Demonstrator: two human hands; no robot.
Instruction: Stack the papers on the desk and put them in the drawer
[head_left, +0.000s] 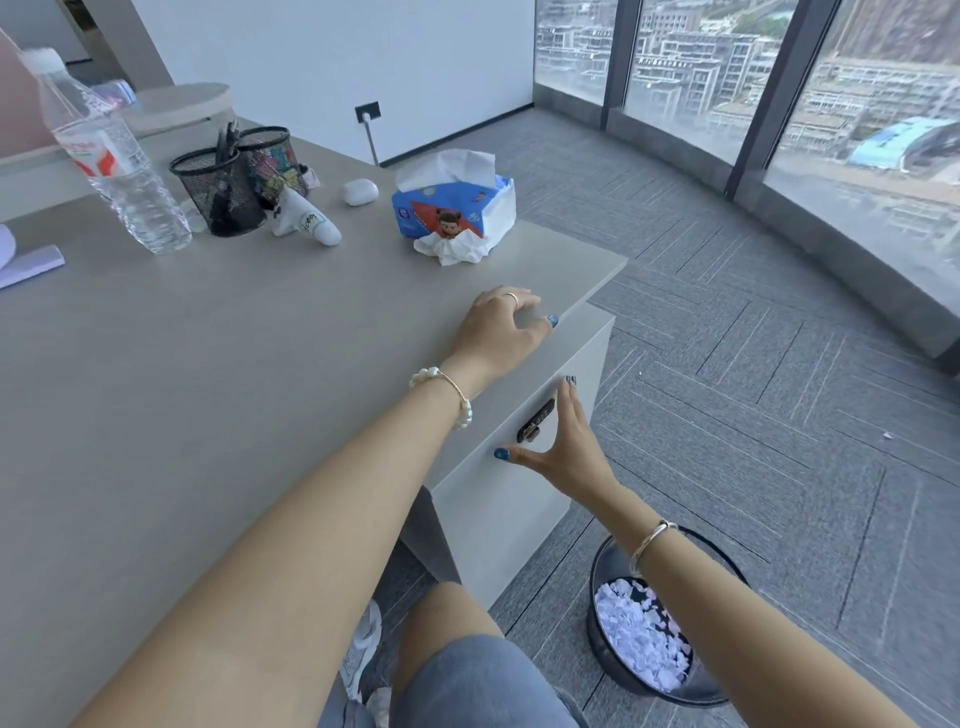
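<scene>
Both hands empty. Left hand (501, 325) lies palm-down at the front edge of the surface (218, 364), fingers curled loosely over the lip, gripping nothing. Right hand (563, 441) is spread wide and pressed flat against the drawer (511, 467) front, thumb pointing left, fingers pointing up beside the small dark lock (535, 422).

Head view, only one given: the drawer front looks shut or close to it, flush w/ the white cabinet under the surface. No loose sheets in the middle of the surface. The only paper-like thing is a pale purple pad (31, 265) at the far left edge, well apart from both hands; can't tell if it's part of the job. At the back stand a water bottle (111, 156), two mesh pen cups (228, 182), a tissue box (452, 208) w/ a crumpled tissue (452, 249) touching its front. On the floor, right of the cabinet, a black bin (649, 623) holds torn scraps.

Step, as I judge it: working the drawer, prob. closing it, or else about to open it; papers aren't visible, so maybe inside already, can't confirm. Next move calls for a straight, even push w/ the flat palm till the front seats, fingers kept clear of the gap and lock; left hand braces.
</scene>
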